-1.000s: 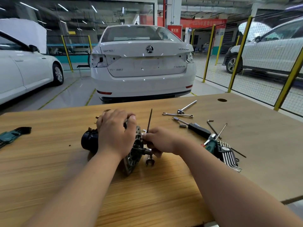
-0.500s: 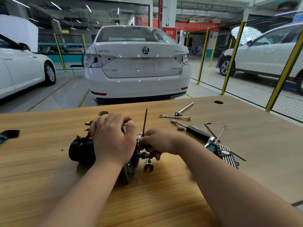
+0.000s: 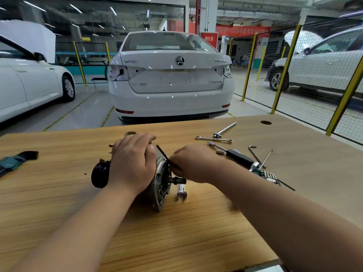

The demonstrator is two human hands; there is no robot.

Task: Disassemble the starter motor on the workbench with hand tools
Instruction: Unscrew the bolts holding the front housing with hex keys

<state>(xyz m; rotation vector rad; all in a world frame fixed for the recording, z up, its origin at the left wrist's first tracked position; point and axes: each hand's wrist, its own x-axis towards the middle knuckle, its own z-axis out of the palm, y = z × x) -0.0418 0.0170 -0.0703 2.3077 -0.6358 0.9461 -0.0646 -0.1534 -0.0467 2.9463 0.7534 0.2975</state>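
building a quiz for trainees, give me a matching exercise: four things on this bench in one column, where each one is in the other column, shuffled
Things
1 motor
2 thin black tool
3 spanner
4 green key set

Places
a lying loose on the bench by the motor's shaft
b far left of the bench
c under the left hand
d gripped by the right hand

Pairs: 1-c, 2-d, 3-a, 4-b

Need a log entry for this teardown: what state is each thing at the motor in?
starter motor: on its side on the bench
left hand: grips the motor body
right hand: pinches the thin black tool
thin black tool: tilted, tip at the motor's end housing
spanner: flat on the bench, untouched
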